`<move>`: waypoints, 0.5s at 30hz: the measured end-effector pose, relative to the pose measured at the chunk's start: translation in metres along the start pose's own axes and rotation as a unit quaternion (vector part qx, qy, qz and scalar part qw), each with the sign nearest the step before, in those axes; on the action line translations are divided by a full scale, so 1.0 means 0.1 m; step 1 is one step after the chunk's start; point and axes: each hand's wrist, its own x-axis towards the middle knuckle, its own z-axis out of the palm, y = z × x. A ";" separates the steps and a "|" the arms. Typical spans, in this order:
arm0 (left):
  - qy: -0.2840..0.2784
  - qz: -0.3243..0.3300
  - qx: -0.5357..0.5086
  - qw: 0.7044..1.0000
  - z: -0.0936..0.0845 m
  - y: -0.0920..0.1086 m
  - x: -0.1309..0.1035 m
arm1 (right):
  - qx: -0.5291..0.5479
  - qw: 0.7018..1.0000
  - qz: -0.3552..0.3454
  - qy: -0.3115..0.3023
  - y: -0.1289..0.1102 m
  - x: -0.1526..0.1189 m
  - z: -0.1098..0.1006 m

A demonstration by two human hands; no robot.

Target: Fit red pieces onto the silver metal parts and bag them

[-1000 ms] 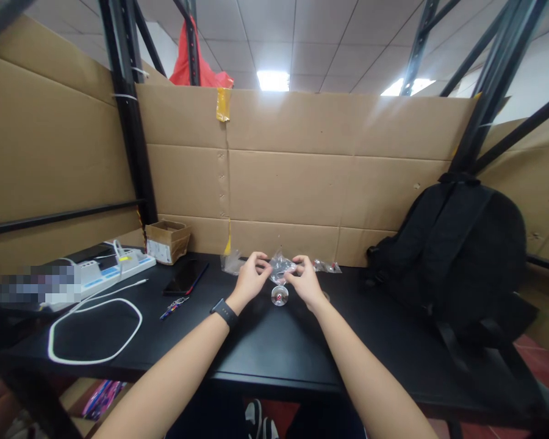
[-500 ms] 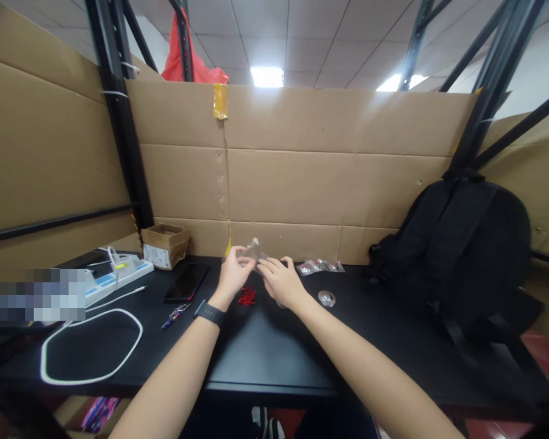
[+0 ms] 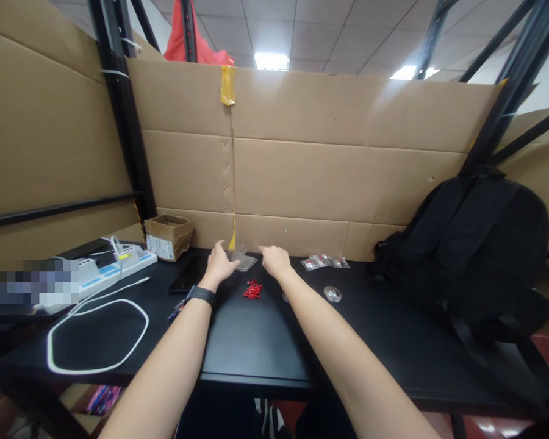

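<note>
My left hand [image 3: 218,267] is at the far side of the black table, thumb and fingers apart. Its thumb reaches the edge of some clear plastic bags [image 3: 244,262] lying flat. To the right of the bags, my right hand [image 3: 275,260] is closed, with fingers drawn together and the tips facing left; whatever they may pinch is too small to make out. A small pile of red pieces [image 3: 252,289] lies on the table, nearer to me than the bags. A round clear item [image 3: 332,294] rests to the right of my right forearm.
Small clear packets with red contents [image 3: 324,262] lie near the cardboard wall [image 3: 297,177]. A black backpack [image 3: 480,256] stands at the right. On the left are a small cardboard box [image 3: 169,236], a dark phone [image 3: 183,277], a power strip [image 3: 139,262] and a looped white cable [image 3: 96,371].
My hands have moved apart. The clear plastic that was between them now lies on the table near the left hand. The whole view has shifted slightly.
</note>
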 end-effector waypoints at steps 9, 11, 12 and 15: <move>-0.079 -0.009 0.052 0.995 0.19 -0.07 0.13 | 0.036 0.995 -0.076 -0.059 -0.36 0.19 0.30; -0.082 -0.007 0.050 0.995 0.17 -0.08 0.14 | 0.048 0.991 -0.099 -0.073 -0.35 0.21 0.37; -0.085 -0.006 0.048 0.995 0.17 -0.08 0.14 | 0.056 0.989 -0.110 -0.079 -0.34 0.22 0.40; -0.099 -0.003 0.042 0.994 0.14 -0.08 0.13 | 0.108 0.980 -0.132 -0.099 -0.31 0.29 0.48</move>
